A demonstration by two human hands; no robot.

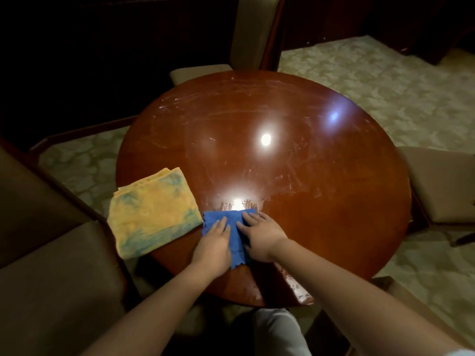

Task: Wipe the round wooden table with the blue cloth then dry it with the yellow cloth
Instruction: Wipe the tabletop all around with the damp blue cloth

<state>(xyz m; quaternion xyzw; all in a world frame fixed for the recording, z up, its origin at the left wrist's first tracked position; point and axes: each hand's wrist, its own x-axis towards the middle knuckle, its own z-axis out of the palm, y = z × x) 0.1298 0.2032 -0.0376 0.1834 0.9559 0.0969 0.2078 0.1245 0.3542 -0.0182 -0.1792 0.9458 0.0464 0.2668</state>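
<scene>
The round wooden table fills the middle of the view, glossy and streaked with faint wipe marks. The blue cloth lies flat near the table's front left edge. Both hands press on it with straight fingers: my left hand on its left part, my right hand on its right part. The yellow cloth, folded and stained with blue-green patches, lies on the table's left edge just left of the blue cloth and hangs a little over the rim.
Beige upholstered chairs stand around the table: one at the back, one at the right, one at the near left. A patterned carpet covers the floor. Lamp reflections glare on the tabletop.
</scene>
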